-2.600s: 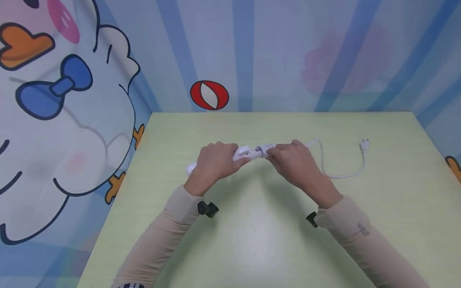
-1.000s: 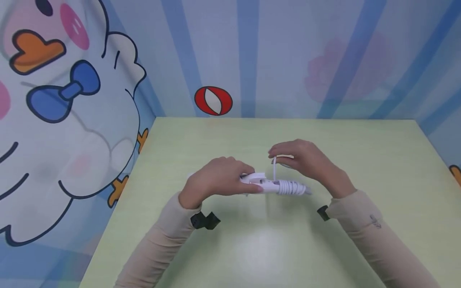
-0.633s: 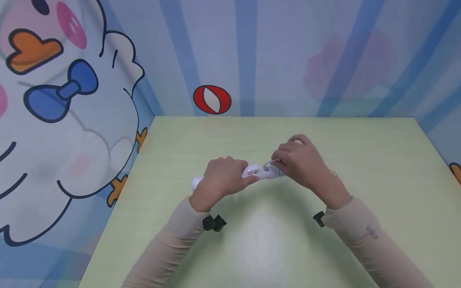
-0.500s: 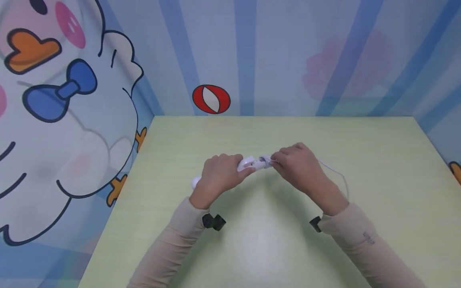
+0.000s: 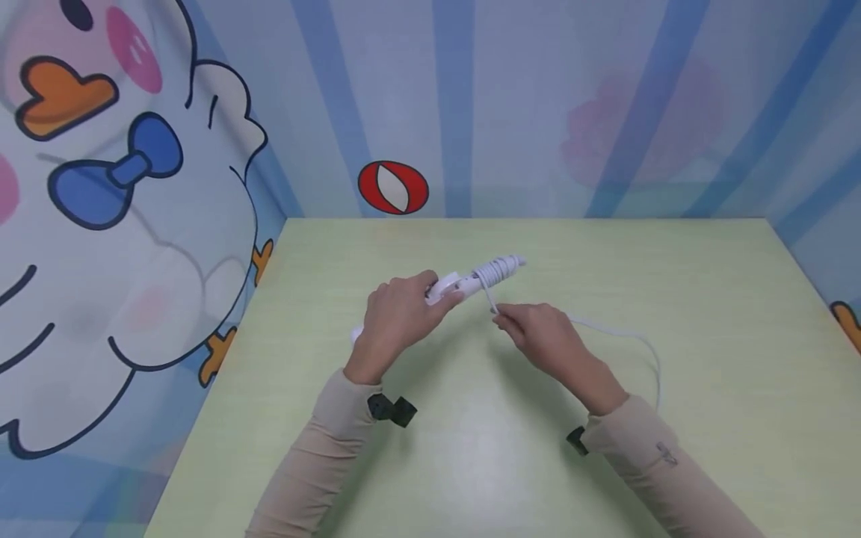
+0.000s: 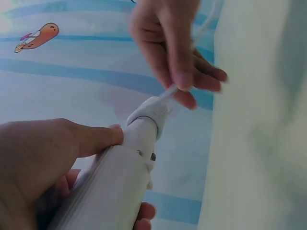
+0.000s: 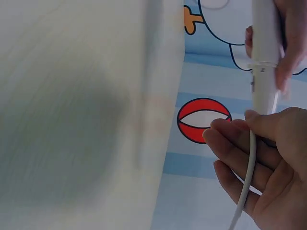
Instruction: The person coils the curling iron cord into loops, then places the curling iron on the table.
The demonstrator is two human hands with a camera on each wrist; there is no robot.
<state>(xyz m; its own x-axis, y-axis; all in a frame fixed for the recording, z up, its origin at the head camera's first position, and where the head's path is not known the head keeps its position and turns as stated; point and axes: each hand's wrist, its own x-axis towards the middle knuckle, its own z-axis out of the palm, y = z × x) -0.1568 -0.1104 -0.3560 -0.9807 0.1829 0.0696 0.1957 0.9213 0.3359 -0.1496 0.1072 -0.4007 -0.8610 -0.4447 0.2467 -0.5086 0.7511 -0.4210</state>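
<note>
My left hand [image 5: 397, 314] grips the barrel of a white curling iron [image 5: 466, 286], holding it tilted above the table, its handle end up and to the right. White cord [image 5: 496, 270] is wound in several turns round that handle. Below and right of it, my right hand [image 5: 548, 336] pinches the cord between thumb and fingers, drawing a short length down from the coils. In the right wrist view the cord [image 7: 247, 182] runs across the palm. The left wrist view shows the left thumb along the white body [image 6: 115, 177]. The palm hides part of the barrel.
A loose stretch of cord [image 5: 625, 334] trails right from the right hand and passes behind the forearm; its plug is out of sight. The pale green table [image 5: 471, 463] meets a painted wall [image 5: 511, 112] at the back.
The right hand has worked round the handle with the cord, then dropped below it toward me. The curling iron's handle end is raised. More turns show, and the plug has gone from view.
</note>
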